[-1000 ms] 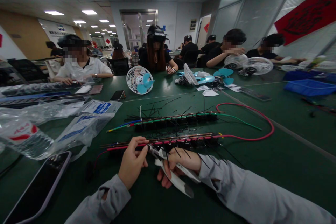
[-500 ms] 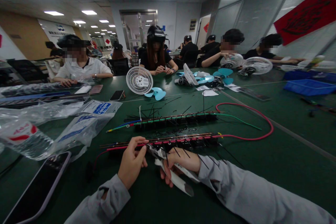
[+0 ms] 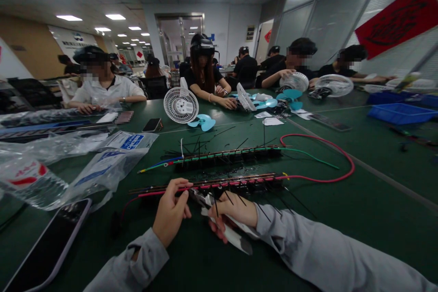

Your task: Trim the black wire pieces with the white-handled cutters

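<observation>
My right hand (image 3: pixel 228 212) is wrapped round a pair of cutting pliers with white handles (image 3: pixel 239 241). Their metal jaws (image 3: pixel 197 196) reach the near edge of a long black strip with copper-coloured bars, a red cable (image 3: pixel 236 183) and black cable ties (image 3: pixel 217 205). My left hand (image 3: pixel 173 210) is at the strip's left part, index finger along the red cable, thumb and fingers closed beside the jaws. Whatever lies between those fingers is hidden. Behind it lies a second, similar strip (image 3: pixel 226 155) with a green wire (image 3: pixel 311 154) and ring-ended leads.
At left are a phone (image 3: pixel 48 246), a water bottle (image 3: pixel 30 178) and plastic bags (image 3: pixel 112 157). Across the table are fan guards (image 3: pixel 181 105), blue fan blades (image 3: pixel 202 122) and co-workers. A blue tray (image 3: pixel 404 113) stands at right; the red cable loops toward it.
My hands and the pliers stay almost in place; the plier handles look slightly closer together. A co-worker opposite has reached a hand down to the fan parts.
</observation>
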Tool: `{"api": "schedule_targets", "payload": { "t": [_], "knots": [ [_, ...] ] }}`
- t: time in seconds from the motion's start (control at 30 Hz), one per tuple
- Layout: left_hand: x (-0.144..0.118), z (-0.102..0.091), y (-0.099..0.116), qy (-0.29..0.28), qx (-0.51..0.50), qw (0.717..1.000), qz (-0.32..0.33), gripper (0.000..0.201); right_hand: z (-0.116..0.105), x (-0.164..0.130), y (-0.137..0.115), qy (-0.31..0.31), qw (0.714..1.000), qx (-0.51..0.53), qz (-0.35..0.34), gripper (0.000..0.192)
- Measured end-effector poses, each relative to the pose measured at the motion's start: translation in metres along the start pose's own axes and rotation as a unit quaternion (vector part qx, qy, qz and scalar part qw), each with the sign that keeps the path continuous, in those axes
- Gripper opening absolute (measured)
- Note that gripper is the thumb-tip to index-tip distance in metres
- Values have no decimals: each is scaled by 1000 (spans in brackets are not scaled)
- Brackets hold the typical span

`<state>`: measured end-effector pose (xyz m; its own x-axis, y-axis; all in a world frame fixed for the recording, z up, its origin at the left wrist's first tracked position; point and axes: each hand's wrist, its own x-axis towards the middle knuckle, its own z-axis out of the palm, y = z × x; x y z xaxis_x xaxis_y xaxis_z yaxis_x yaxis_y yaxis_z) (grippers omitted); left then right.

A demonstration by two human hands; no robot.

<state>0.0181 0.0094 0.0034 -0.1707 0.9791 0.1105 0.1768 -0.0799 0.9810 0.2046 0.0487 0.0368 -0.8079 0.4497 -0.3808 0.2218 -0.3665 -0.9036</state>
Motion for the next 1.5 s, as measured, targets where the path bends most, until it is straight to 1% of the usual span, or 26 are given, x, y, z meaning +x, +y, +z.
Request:
{"api": "schedule_targets", "payload": {
  "t": [0.2,0.37,0.43,0.53,0.67,1.1,1.23,1.4,1.5],
  "knots": [
    [-1,0,-1,4,1,1000,-6,29,-1,0,0,9,1000,-8,2,33],
    [0,0,-2,3,-1,1000,-3,28,-4,1,0,-22,1000,4,13,34],
    [0,0,-2,1,-2,1000,-2,26,-5,1,0,-35,999,19,25,33],
    [-1,-1,-1,-1,-1,1000,-1,24,-5,3,3,-58,994,76,44,30],
    [-1,-1,-1,0,6,1000,1,23,-6,5,7,-72,987,133,46,28],
    [-1,-1,0,1,-1,1000,-1,24,-6,4,3,-91,984,148,36,29],
    [-1,0,0,4,-2,1000,1,24,-4,6,3,-76,986,141,37,29],
    [-1,0,0,2,-4,1000,1,25,2,5,0,-17,996,82,28,31],
    [-1,-1,0,1,0,1000,1,26,5,2,-5,4,999,46,18,32]
  ]
}}
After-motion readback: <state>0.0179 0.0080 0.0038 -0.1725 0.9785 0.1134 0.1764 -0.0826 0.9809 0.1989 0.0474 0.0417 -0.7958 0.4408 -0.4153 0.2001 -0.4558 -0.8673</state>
